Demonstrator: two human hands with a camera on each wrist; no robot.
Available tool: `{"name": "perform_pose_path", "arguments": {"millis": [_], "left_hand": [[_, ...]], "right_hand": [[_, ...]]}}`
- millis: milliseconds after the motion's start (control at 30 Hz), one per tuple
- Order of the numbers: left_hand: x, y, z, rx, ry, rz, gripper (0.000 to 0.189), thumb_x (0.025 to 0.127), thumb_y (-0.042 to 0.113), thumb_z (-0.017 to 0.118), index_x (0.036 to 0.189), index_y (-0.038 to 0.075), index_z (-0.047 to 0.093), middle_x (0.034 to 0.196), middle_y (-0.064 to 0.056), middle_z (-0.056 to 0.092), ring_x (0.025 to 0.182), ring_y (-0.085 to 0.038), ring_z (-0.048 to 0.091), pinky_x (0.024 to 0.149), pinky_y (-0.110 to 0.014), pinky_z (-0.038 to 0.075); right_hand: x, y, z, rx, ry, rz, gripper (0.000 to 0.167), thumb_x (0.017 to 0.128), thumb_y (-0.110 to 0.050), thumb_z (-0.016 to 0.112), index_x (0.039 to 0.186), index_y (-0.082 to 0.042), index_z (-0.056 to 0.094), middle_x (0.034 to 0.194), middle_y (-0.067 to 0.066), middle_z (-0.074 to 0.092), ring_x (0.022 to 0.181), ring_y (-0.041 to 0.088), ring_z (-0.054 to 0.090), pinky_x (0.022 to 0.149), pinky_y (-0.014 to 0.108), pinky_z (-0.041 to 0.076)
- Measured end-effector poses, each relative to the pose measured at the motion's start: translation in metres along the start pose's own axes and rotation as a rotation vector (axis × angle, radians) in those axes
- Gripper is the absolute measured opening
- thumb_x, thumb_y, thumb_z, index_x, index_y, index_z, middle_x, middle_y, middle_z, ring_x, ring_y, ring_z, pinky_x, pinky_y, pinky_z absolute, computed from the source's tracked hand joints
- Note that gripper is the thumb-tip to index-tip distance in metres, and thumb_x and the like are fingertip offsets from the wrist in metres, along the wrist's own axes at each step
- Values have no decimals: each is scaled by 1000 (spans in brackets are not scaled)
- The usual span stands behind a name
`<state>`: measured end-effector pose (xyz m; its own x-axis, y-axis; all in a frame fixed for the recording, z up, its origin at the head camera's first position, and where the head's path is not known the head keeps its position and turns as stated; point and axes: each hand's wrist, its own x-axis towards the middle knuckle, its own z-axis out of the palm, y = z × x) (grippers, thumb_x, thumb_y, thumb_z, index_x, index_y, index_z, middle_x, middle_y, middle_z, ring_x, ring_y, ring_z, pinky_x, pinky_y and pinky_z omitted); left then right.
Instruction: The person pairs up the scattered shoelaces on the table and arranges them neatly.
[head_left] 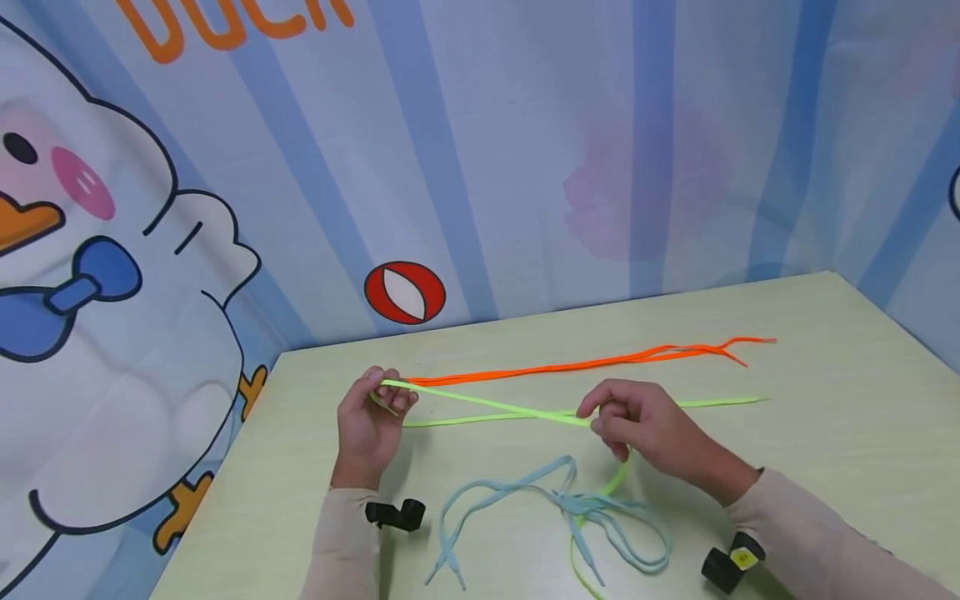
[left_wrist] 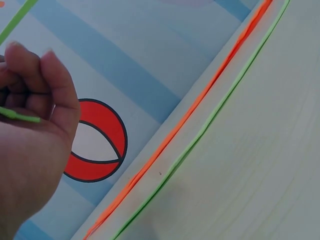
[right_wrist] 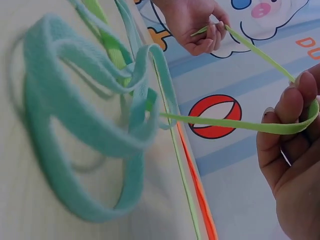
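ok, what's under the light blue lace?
Tabletop, plus the yellow-green lace hanging from the right hand. Yellow-green shows on both sides of the light blue lace; the crossing itself is covered, so can't tell if it threads through.

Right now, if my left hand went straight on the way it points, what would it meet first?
Probably the blue striped backdrop: your left hand looks raised above the orange lacing, though depth there is hard to judge.
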<state>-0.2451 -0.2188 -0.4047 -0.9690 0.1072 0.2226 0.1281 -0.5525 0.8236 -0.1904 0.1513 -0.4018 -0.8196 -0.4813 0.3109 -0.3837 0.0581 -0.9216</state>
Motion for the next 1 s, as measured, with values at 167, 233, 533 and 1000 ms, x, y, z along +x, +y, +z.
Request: {"name": "perform_pose_path", "arguments": {"millis": [167, 233, 533, 1000], "left_hand": [[0, 0, -1, -11, 41, 8, 41, 106, 19, 35, 68, 12, 46, 70, -2, 45, 66, -18, 46, 80, -33, 49], [0, 0, -2, -20, 66, 8, 41, 106, 20, 36, 68, 12, 46, 71, -2, 44, 66, -18, 46, 80, -33, 49], [1, 3, -10, -82, 198, 41, 41, 106, 19, 36, 67, 11, 47, 70, -1, 41, 65, -18, 44, 77, -33, 48], [0, 8, -16, -121, 247, 54, 42, 105, 19, 35, 67, 12, 48, 69, 0, 41, 64, -16, 43, 74, -31, 47]], "right_hand": [[0, -6, -3, 6, 4, -47, 15, 96, 4, 56, 107, -2, 63, 60, 10, 48, 53, 24, 54, 57, 33, 48], [-1, -12, -3, 11, 2, -61, 15, 96, 5, 56, 108, -2, 63, 61, 10, 49, 54, 24, 54, 56, 33, 48], [-3, -37, -2, 18, -4, -143, 20, 95, 9, 54, 109, -2, 64, 64, 6, 56, 56, 22, 58, 57, 35, 53], [-4, -40, -11, 35, 39, -217, 31, 95, 15, 45, 116, -1, 61, 67, 8, 59, 59, 23, 58, 62, 34, 51]]}}
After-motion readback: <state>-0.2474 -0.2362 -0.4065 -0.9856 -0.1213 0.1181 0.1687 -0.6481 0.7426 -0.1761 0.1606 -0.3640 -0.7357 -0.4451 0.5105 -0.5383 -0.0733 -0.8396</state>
